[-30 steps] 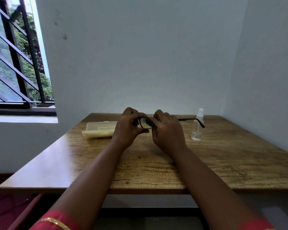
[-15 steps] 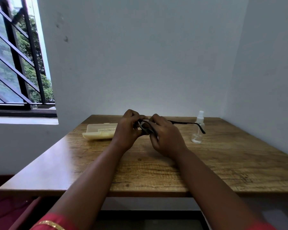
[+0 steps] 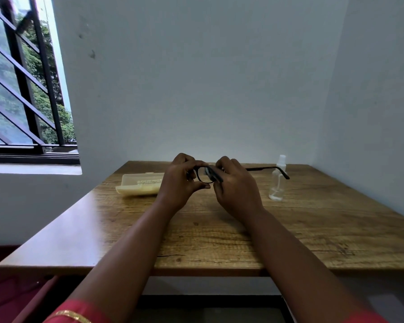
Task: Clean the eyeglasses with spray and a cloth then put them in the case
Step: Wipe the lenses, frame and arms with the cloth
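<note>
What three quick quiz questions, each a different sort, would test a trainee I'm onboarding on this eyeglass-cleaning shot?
1. True or false: the spray bottle stands upright on the wooden table.
2. Which hand pinches the lens rim of the eyeglasses? A) left hand B) right hand
3. Fill in: the pale yellow glasses case lies to the ____ of both hands.

Key: 1 true; 2 A; 3 left.

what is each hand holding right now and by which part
The left hand pinches the eyeglasses by the lens rim; the right hand grips the frame front, seemingly through a cloth.
</note>
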